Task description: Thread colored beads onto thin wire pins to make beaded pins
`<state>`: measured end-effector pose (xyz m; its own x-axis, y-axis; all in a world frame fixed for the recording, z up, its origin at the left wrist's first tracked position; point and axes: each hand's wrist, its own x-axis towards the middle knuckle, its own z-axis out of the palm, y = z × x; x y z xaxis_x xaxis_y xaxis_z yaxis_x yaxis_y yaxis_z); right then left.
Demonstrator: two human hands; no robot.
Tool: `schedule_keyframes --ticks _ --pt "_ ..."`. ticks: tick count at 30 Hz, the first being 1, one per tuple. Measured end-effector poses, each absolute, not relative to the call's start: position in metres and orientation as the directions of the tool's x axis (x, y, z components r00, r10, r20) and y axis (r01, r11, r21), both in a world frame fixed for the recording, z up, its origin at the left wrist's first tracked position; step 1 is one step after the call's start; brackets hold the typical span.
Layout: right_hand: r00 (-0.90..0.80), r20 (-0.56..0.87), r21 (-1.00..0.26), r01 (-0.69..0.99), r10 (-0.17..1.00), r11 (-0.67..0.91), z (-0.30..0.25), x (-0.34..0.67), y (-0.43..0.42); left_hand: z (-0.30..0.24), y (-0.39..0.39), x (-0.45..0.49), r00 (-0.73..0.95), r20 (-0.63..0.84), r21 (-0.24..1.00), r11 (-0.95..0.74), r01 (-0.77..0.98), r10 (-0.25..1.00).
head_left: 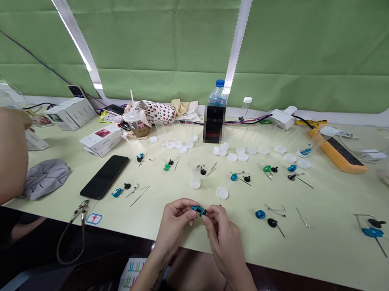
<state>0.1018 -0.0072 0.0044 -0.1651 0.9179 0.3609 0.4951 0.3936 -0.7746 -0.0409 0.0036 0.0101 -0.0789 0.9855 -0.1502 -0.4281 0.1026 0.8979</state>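
Far left, a co-worker's arm [3, 151] hangs over the table [322, 258], well apart from our hands. Next to it lie 1 grey pouch [45, 178], 2 white boxes [73, 111] plus a 3rd half hidden behind the arm, and 1 black phone [105, 176] lying face up. 1 metal clip [80, 209] sits on the near edge, its cord looping off the table. All this is pushed to the side, prob. to keep the middle free for small stuff.

Behind that are 1 plastic cup [135, 120] w/ straw and 1 patterned bag [158, 112].

At centre front, our left hand [175, 216] and right hand [220, 228] meet just over the near table edge. Both are closed in a thumb-and-forefinger pinch on 1 blue piece [199, 210], one hand at each end and the other fingers curled. We reckon a fingertip pinch suits so tiny a part, and holding it close to the body keeps it in clear sight.

Behind the hands stands 1 water bottle [216, 111], upright and capped. White caps [232, 157] run in a loose row either side of it. We count abt 18, not exact, since some touch.

Small part sets [240, 178] of coloured knob, black knob and wire pins lie apart from each other, abt 10 groups. The spacing prob. keeps each set together.

Far right lies 1 yellow power strip [339, 154], by the back edge near the cables.
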Motion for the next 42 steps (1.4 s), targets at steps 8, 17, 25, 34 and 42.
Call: schedule_keyframes --ticks 8,17,25,34,42 --pt "-0.203 0.371 -0.721 0.552 0.906 0.419 0.003 0.103 -0.008 0.011 0.002 -0.042 -0.060 -0.133 0.891 0.093 -0.444 0.989" --pt "-0.301 0.281 -0.734 0.545 0.911 0.406 0.008 0.103 -0.007 0.009 -0.003 -0.042 -0.072 -0.016 0.928 -0.012 -0.371 0.997" --pt "-0.373 0.323 -0.717 0.503 0.870 0.482 0.007 0.101 -0.006 0.006 -0.003 -0.043 -0.020 0.079 0.911 -0.080 -0.404 0.997" --pt "-0.152 0.448 -0.617 0.661 0.881 0.428 0.007 0.139 -0.003 0.002 0.006 -0.048 -0.104 -0.087 0.757 -0.002 -0.654 0.991" --pt "-0.332 0.266 -0.225 0.892 0.905 0.393 0.003 0.153 -0.001 0.008 0.004 -0.046 -0.038 -0.106 0.824 0.066 -0.562 0.994"
